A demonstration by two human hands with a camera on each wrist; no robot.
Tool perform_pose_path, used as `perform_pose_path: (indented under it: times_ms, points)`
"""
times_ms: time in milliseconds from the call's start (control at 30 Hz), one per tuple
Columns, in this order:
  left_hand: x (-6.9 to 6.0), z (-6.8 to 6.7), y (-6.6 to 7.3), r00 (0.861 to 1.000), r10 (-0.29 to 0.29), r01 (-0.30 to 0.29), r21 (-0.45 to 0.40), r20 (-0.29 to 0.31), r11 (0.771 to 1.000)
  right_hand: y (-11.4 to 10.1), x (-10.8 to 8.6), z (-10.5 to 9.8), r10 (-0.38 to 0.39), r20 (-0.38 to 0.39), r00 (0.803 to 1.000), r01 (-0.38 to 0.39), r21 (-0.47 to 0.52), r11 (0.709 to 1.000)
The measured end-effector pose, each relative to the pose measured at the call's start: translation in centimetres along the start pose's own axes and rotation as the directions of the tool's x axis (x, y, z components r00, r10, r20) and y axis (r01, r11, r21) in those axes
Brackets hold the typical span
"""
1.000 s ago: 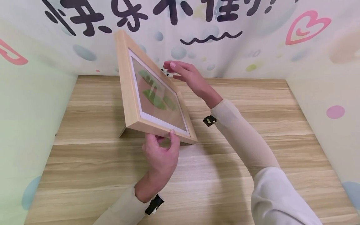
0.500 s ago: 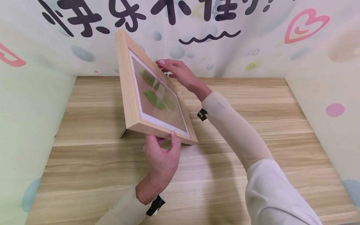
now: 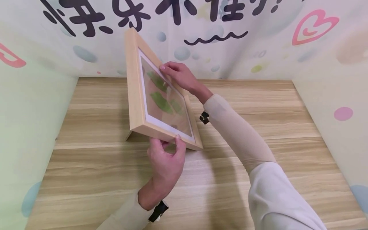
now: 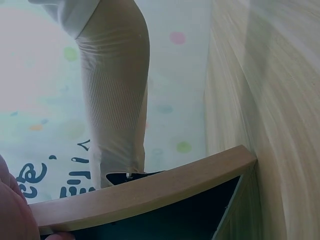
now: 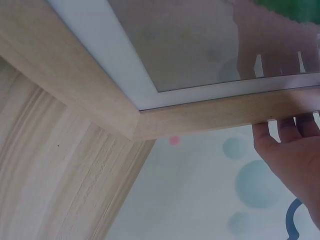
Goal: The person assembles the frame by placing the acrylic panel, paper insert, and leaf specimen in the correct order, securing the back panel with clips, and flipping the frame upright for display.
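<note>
A light wooden picture frame (image 3: 165, 100) stands steeply tilted in the head view, a white mat and green leaves (image 3: 161, 103) showing behind its clear pane. My left hand (image 3: 166, 163) pinches its near edge, thumb on the front side. At the far edge, my right hand (image 3: 184, 78) grips with the thumb over the front; in the right wrist view, fingers (image 5: 287, 131) go behind the wood. A thin flap (image 3: 128, 135) sticks out below the left corner. In the left wrist view the frame's dark back (image 4: 165, 220) shows, with part of my left hand (image 4: 15, 212) at the edge.
Beneath everything lies a wood-grain tabletop (image 3: 95, 172). A printed back wall (image 3: 244, 57) with black lettering rises close behind the frame, and side walls (image 3: 330, 86) bound the table. A black strap (image 3: 158, 210) is on the left wrist, another (image 3: 204, 117) on the right.
My right hand has moved left to the frame's far edge and taken hold of it. The frame's upper part has shifted slightly right. My left hand keeps its grip.
</note>
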State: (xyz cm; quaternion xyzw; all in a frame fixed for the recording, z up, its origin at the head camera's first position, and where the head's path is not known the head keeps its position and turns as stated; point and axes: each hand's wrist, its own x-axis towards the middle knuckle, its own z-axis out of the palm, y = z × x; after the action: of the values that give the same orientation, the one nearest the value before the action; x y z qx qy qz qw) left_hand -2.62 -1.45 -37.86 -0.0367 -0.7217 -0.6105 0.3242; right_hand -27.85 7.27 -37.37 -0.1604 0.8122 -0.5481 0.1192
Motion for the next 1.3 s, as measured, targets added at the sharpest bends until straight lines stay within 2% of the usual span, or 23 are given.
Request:
perform_pose_path:
  times_ms: [200, 300, 467, 600, 800, 967, 1133, 1300]
  points:
    - [0.2, -0.4, 0.2, 0.999, -0.034, 0.033, 0.022, 0.033, 0.999, 0.0, -0.5, -0.6, 0.022, -0.076, 0.997, -0.021, 0.010, 1.000]
    - [0.3, -0.6, 0.4, 0.997, -0.066, 0.065, 0.035, 0.041, 0.997, 0.1, -0.7, -0.9, 0.022, -0.094, 0.995, -0.021, 0.018, 1.000]
    - [0.9, -1.1, 0.6, 0.995, -0.086, 0.085, 0.035, 0.056, 0.996, 0.5, -1.1, -1.6, 0.010, -0.117, 0.993, -0.007, 0.026, 1.000]
    - [1.3, -1.6, 0.7, 0.989, -0.122, 0.119, 0.043, 0.086, 0.992, 0.9, -1.5, -2.1, 0.004, -0.138, 0.990, -0.001, 0.024, 1.000]
    - [1.7, -2.3, 1.0, 0.968, -0.206, 0.199, 0.064, 0.140, 0.978, 1.5, -2.1, -2.9, 0.004, -0.183, 0.983, 0.004, 0.045, 0.999]
    - [2.1, -2.6, 1.0, 0.949, -0.263, 0.256, 0.063, 0.175, 0.965, 2.1, -2.7, -3.5, 0.018, -0.235, 0.972, 0.006, 0.101, 0.995]
    - [2.3, -2.7, 0.9, 0.948, -0.260, 0.254, 0.060, 0.184, 0.965, 2.7, -3.2, -4.0, 0.045, -0.279, 0.959, 0.002, 0.166, 0.986]
    - [2.4, -2.8, 0.8, 0.955, -0.224, 0.221, 0.038, 0.192, 0.975, 3.0, -3.9, -4.4, 0.062, -0.315, 0.947, 0.011, 0.226, 0.974]
